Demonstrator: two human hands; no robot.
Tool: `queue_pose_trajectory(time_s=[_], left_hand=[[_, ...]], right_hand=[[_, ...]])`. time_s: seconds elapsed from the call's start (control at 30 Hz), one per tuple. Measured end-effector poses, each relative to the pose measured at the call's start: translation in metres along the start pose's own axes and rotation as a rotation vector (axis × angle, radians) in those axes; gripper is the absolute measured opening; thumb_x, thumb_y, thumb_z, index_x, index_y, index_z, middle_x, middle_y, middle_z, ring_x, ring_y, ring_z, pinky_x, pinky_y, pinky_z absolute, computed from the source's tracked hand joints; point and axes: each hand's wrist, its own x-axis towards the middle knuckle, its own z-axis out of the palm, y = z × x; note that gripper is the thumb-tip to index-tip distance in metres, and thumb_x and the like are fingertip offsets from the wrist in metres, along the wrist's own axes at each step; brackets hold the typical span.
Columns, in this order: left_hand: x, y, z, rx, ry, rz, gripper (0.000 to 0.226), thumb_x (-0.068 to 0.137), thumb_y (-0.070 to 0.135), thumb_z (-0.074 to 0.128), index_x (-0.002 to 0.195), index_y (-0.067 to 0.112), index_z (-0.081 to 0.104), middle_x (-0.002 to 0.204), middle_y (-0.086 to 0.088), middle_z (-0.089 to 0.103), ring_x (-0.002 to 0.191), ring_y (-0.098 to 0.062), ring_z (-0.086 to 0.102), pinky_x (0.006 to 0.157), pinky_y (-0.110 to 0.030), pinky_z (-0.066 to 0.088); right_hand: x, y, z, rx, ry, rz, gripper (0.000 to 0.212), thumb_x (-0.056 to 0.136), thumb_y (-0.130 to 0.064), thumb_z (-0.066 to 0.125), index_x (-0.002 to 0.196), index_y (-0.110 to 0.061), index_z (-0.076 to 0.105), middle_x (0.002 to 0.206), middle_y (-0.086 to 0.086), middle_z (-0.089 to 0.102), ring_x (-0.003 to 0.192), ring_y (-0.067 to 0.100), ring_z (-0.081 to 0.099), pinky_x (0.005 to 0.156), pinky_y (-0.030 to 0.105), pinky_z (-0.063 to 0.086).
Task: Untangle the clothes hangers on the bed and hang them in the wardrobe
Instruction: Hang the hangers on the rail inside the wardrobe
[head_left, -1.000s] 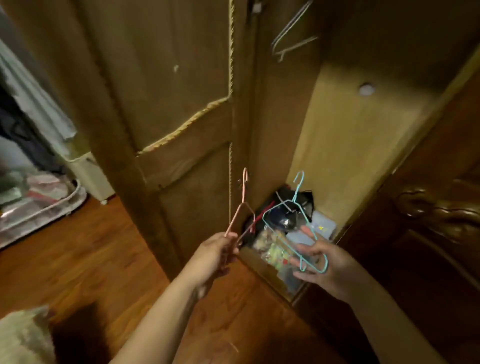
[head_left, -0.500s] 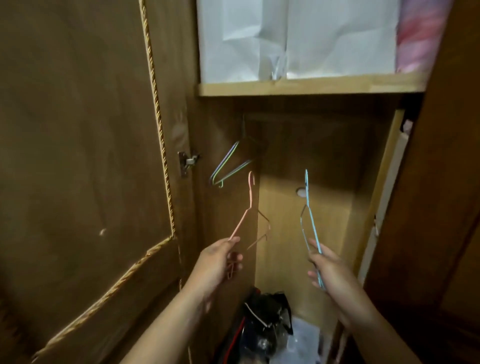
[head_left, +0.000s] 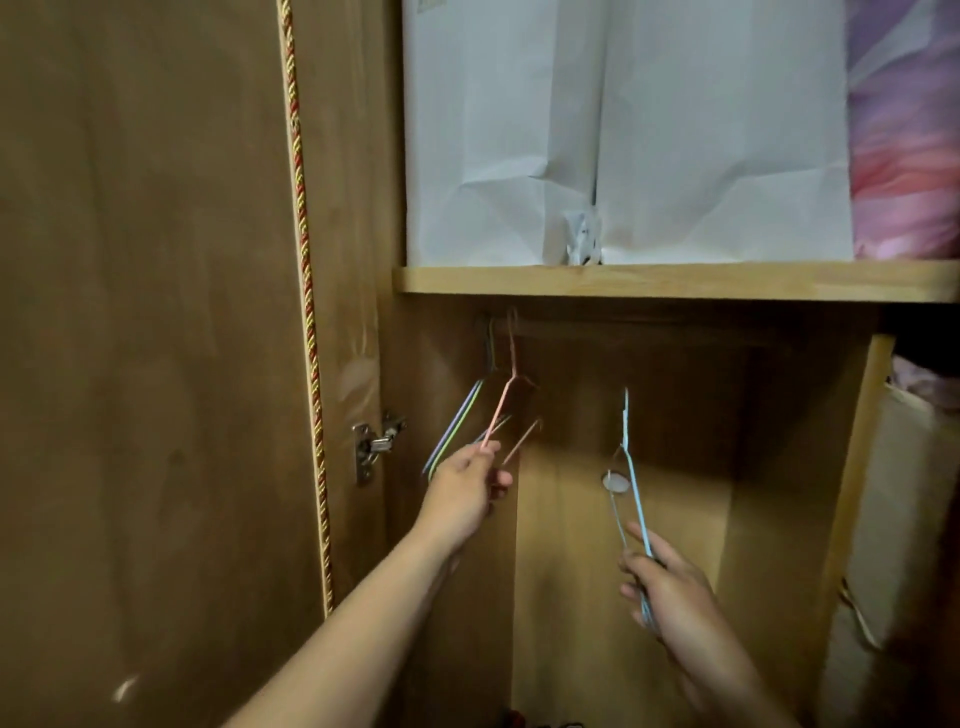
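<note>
pink hanger (head_left: 500, 410) pinched in left hand (head_left: 464, 493), blue hanger (head_left: 635, 499) gripped in right hand (head_left: 670, 590)

Above both hands the wooden shelf (head_left: 670, 280) caps the hanging bay. Hung hangers (head_left: 457, 431) crowd just left of the left hand (head_left: 465, 493). Between it and the right hand (head_left: 670, 592) lies open space; the side panel (head_left: 857, 467) bounds the right.

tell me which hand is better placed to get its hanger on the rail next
Left. The left hand holds the pink hanger with its hook already up at the rail. The right hand grips the blue hanger lower, its hook well below the rail.
</note>
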Motion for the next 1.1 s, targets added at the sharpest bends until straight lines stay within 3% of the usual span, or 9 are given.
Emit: queue_pose_trajectory(time_s=[0.13, 0.23, 0.33, 0.5, 0.63, 0.77, 0.93, 1.03, 1.1], left_hand=[[0.049, 0.000, 0.003, 0.036, -0.017, 0.044, 0.028, 0.105, 0.032, 0.042, 0.119, 0.023, 0.064, 0.083, -0.004, 0.070, 0.080, -0.017, 0.062, 0.073, -0.026, 0.044], [0.072, -0.002, 0.002, 0.032, -0.022, -0.008, 0.022, 0.104, 0.031, 0.043, 0.111, 0.026, 0.063, 0.079, -0.003, 0.067, 0.071, -0.016, 0.060, 0.063, -0.027, 0.041], [0.088, -0.004, 0.001, -0.011, 0.027, -0.083, 0.020, 0.105, 0.024, 0.041, 0.098, 0.022, 0.060, 0.073, -0.004, 0.061, 0.060, -0.016, 0.052, 0.051, -0.025, 0.034], [0.099, -0.019, -0.001, 0.080, 0.114, -0.089, 0.027, 0.104, 0.024, 0.042, 0.083, 0.020, 0.058, 0.076, -0.004, 0.061, 0.061, -0.017, 0.050, 0.052, -0.027, 0.034], [0.093, -0.019, -0.008, 0.195, 0.115, -0.051, 0.023, 0.103, 0.021, 0.043, 0.116, 0.014, 0.060, 0.108, -0.014, 0.066, 0.087, -0.030, 0.061, 0.072, -0.033, 0.048], [0.074, -0.015, -0.021, 0.237, 0.018, -0.067, 0.047, 0.102, 0.015, 0.046, 0.148, 0.019, 0.037, 0.123, -0.008, 0.057, 0.097, -0.030, 0.062, 0.082, -0.033, 0.050], [0.065, -0.017, -0.041, 0.253, 0.044, -0.005, 0.054, 0.098, 0.017, 0.051, 0.150, 0.023, 0.037, 0.123, -0.004, 0.062, 0.089, -0.018, 0.064, 0.075, -0.029, 0.053], [0.059, -0.014, -0.051, 0.260, 0.071, 0.014, 0.053, 0.099, 0.021, 0.050, 0.149, 0.027, 0.035, 0.128, -0.001, 0.059, 0.095, -0.019, 0.064, 0.075, -0.032, 0.054], [0.056, -0.012, -0.054, 0.254, 0.049, -0.008, 0.056, 0.101, 0.024, 0.049, 0.153, 0.027, 0.029, 0.139, -0.002, 0.054, 0.108, -0.022, 0.061, 0.091, -0.034, 0.051]], right_hand=[[0.016, 0.012, 0.011, -0.052, 0.050, -0.007, 0.034, 0.097, -0.022, 0.056, 0.128, -0.036, 0.061, 0.090, 0.004, 0.066, 0.079, 0.021, 0.060, 0.059, 0.031, 0.040], [0.018, 0.015, 0.019, -0.052, 0.041, 0.024, 0.034, 0.097, -0.014, 0.055, 0.125, -0.032, 0.061, 0.079, 0.009, 0.058, 0.070, 0.023, 0.054, 0.053, 0.029, 0.038], [0.021, 0.011, 0.027, 0.008, 0.025, 0.044, 0.034, 0.097, -0.006, 0.052, 0.123, -0.025, 0.059, 0.076, 0.010, 0.050, 0.065, 0.024, 0.046, 0.042, 0.022, 0.031], [0.025, -0.001, 0.040, 0.026, 0.006, -0.007, 0.030, 0.097, -0.012, 0.054, 0.118, -0.032, 0.062, 0.081, 0.006, 0.054, 0.070, 0.022, 0.049, 0.052, 0.027, 0.035], [0.019, -0.018, 0.046, -0.030, -0.010, -0.067, 0.029, 0.099, -0.020, 0.053, 0.117, -0.041, 0.062, 0.092, 0.001, 0.060, 0.080, 0.019, 0.057, 0.066, 0.033, 0.042], [0.010, -0.038, 0.059, -0.120, -0.020, -0.179, 0.030, 0.100, -0.029, 0.052, 0.126, -0.042, 0.058, 0.096, -0.007, 0.062, 0.088, 0.015, 0.061, 0.080, 0.034, 0.048], [0.051, -0.085, 0.098, -0.179, 0.039, -0.253, 0.033, 0.101, -0.035, 0.048, 0.133, -0.035, 0.056, 0.122, -0.007, 0.059, 0.112, 0.017, 0.058, 0.102, 0.041, 0.047], [0.095, -0.096, 0.125, -0.296, 0.077, -0.244, 0.038, 0.101, -0.040, 0.043, 0.136, -0.029, 0.055, 0.132, 0.001, 0.059, 0.121, 0.025, 0.056, 0.101, 0.036, 0.043], [0.112, -0.090, 0.142, -0.425, 0.065, -0.254, 0.041, 0.102, -0.041, 0.039, 0.138, -0.025, 0.052, 0.137, 0.007, 0.055, 0.127, 0.027, 0.050, 0.104, 0.034, 0.038]])
